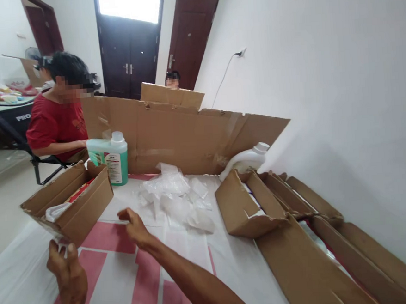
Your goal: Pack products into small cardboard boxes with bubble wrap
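Observation:
My left hand (68, 275) is at the lower left, just below the near corner of a small open cardboard box (88, 207). Its fingers are apart and nothing shows in them; whether the fingertips touch the box is unclear. To the right of that box, my right hand (136, 230) hovers over the red-and-white tablecloth (129, 287), fingers stretched towards the box and holding nothing. Inside the box lie a clear plastic-wrapped item (57, 211) and something red (80, 190). Beyond my right hand is a heap of crumpled clear plastic bags (178, 191).
A jug of green liquid (123, 160) stands behind the small box. On the right are an open cardboard box (234, 207), more open boxes (301, 261) and a tilted white jug (243, 160). A cardboard panel (181, 135) crosses the back. A person in red (53, 121) sits at left; another is behind the panel.

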The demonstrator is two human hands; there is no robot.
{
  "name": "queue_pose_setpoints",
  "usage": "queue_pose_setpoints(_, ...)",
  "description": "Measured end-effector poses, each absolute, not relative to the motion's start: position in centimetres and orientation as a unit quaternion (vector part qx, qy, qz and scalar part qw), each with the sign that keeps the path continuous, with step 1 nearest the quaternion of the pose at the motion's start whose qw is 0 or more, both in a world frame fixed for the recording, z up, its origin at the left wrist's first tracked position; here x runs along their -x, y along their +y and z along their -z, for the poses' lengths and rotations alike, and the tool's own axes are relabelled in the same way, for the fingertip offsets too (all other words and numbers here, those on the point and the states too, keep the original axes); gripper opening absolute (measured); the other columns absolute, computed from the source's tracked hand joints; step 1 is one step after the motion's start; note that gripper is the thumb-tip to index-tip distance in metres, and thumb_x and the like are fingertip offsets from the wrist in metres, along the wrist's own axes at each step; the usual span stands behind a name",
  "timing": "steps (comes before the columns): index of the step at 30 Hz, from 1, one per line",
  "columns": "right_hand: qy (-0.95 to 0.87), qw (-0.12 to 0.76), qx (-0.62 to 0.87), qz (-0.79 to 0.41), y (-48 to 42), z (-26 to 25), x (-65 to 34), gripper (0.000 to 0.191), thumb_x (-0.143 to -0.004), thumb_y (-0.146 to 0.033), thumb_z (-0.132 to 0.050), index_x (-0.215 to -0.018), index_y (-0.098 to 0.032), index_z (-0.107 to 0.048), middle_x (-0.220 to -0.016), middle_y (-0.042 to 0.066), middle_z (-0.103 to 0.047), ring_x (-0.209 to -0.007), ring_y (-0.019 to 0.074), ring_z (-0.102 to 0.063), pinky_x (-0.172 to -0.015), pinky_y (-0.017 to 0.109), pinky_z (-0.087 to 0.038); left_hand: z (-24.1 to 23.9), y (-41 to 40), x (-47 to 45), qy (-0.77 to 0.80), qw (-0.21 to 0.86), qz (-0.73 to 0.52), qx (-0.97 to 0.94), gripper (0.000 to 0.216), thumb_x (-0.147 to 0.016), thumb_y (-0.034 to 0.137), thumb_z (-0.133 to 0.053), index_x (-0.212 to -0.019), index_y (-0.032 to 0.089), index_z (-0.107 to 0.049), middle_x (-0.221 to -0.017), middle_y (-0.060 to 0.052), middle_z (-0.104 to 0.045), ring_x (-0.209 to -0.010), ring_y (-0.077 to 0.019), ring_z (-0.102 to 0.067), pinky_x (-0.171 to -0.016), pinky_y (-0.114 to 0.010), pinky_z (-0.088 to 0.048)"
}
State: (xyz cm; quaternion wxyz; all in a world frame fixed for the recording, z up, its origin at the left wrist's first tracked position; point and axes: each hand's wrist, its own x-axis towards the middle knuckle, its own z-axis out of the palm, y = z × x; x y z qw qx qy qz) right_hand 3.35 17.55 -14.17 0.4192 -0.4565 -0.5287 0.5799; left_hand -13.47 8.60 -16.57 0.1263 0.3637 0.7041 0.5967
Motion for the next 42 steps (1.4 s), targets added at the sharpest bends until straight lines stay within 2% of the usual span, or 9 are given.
queue_pose_setpoints(5,-0.511,0.481,0.453,-0.55,4.1,15.8,-13.8,0.017,-0.078,-0.013,-0.046,-0.074,-0.021,-0.06,-0.1,0.008,-0.071,-0.105,0.0251,-0.068,-0.096,0.042,-0.049,15.8,5.4,4.6,0.666,0.082,-0.553,-0.494,0.088,-0.091,0.058,-0.055,-0.16,0.015,-0.023,-0.159,-0.024,-0.031,-0.15,-0.0405,-0.026,-0.117,-0.063,-0.036)
queue_pose_setpoints(11,-0.418,0.537,0.559,-0.474,-4.8,17.4,-24.6,0.013,-0.076,-0.02,-0.047,-0.064,-0.023,-0.043,-0.092,0.011,-0.07,-0.093,0.0266,-0.066,-0.087,0.042,-0.049,12.0,11.9,-4.0,0.586,0.053,-0.473,-0.656,0.071,-0.095,0.051,-0.053,-0.152,0.013,-0.037,-0.149,-0.022,-0.046,-0.142,-0.0346,-0.04,-0.118,-0.055,-0.036)
queue_pose_setpoints(16,-0.393,0.568,0.574,-0.441,-6.9,17.9,-28.4,0.016,-0.075,-0.021,-0.045,-0.063,-0.024,-0.035,-0.084,0.008,-0.067,-0.087,0.0238,-0.063,-0.083,0.037,-0.05,10.1,20.9,-7.4,0.57,-0.031,-0.296,-0.766,0.061,-0.093,0.043,-0.053,-0.145,0.011,-0.05,-0.149,-0.026,-0.047,-0.138,-0.0408,-0.041,-0.112,-0.061,-0.034)
queue_pose_setpoints(21,-0.451,0.575,0.557,-0.396,-6.7,18.1,-29.5,0.017,-0.073,-0.012,-0.041,-0.063,-0.025,-0.035,-0.084,0.007,-0.065,-0.085,0.0227,-0.064,-0.079,0.035,-0.051,9.7,25.2,-8.6,0.511,-0.033,-0.207,-0.833,0.022,-0.086,0.03,-0.057,-0.094,0.02,-0.075,-0.119,-0.017,-0.071,-0.121,-0.0368,-0.056,-0.11,-0.06,-0.032)
queue_pose_setpoints(26,-0.544,0.523,0.598,-0.269,-3.2,16.1,-30.5,0.034,-0.085,-0.007,-0.041,-0.105,-0.027,-0.061,-0.108,0.009,-0.068,-0.105,0.0244,-0.064,-0.091,0.039,-0.053,8.8,25.6,-8.1,0.492,-0.04,-0.192,-0.848,0.023,-0.089,0.031,-0.05,-0.086,0.022,-0.072,-0.101,-0.013,-0.075,-0.102,-0.0319,-0.062,-0.095,-0.051,-0.04)
queue_pose_setpoints(31,-0.637,0.381,0.662,-0.102,6.0,14.2,-31.0,0.052,-0.093,-0.017,-0.058,-0.144,-0.02,-0.049,-0.15,0.015,-0.052,-0.138,0.0322,-0.043,-0.111,0.049,-0.04,7.5,24.1,-7.3,0.472,-0.034,-0.22,-0.853,0.031,-0.096,0.038,-0.039,-0.095,0.02,-0.065,-0.1,-0.012,-0.072,-0.1,-0.0293,-0.064,-0.088,-0.042,-0.044)
queue_pose_setpoints(33,-0.661,0.297,0.683,-0.083,9.4,14.4,-30.8,0.05,-0.092,-0.02,-0.066,-0.141,-0.019,-0.054,-0.145,0.016,-0.056,-0.134,0.0334,-0.045,-0.106,0.048,-0.041,7.5,22.9,-6.7,0.458,-0.025,-0.224,-0.86,0.033,-0.098,0.04,-0.037,-0.096,0.021,-0.064,-0.1,-0.01,-0.072,-0.1,-0.0271,-0.065,-0.089,-0.04,-0.044)
queue_pose_setpoints(37,-0.694,0.242,0.672,-0.084,12.3,15.8,-30.2,0.012,-0.093,-0.019,-0.066,-0.104,-0.021,-0.071,-0.109,0.011,-0.072,-0.106,0.0278,-0.058,-0.09,0.041,-0.042,8.9,19.9,-4.6,0.442,-0.003,-0.212,-0.872,0.034,-0.097,0.046,-0.041,-0.102,0.022,-0.065,-0.101,-0.009,-0.074,-0.095,-0.0249,-0.067,-0.083,-0.037,-0.046)
queue_pose_setpoints(42,-0.701,0.246,0.666,-0.063,10.4,16.3,-30.3,0.012,-0.097,-0.021,-0.063,-0.105,-0.022,-0.071,-0.114,0.008,-0.071,-0.108,0.0255,-0.055,-0.09,0.039,-0.038,10.6,18.5,-2.2,0.463,-0.014,-0.214,-0.86,0.035,-0.091,0.047,-0.05,-0.105,0.023,-0.071,-0.095,-0.011,-0.075,-0.091,-0.0302,-0.065,-0.076,-0.04,-0.044)
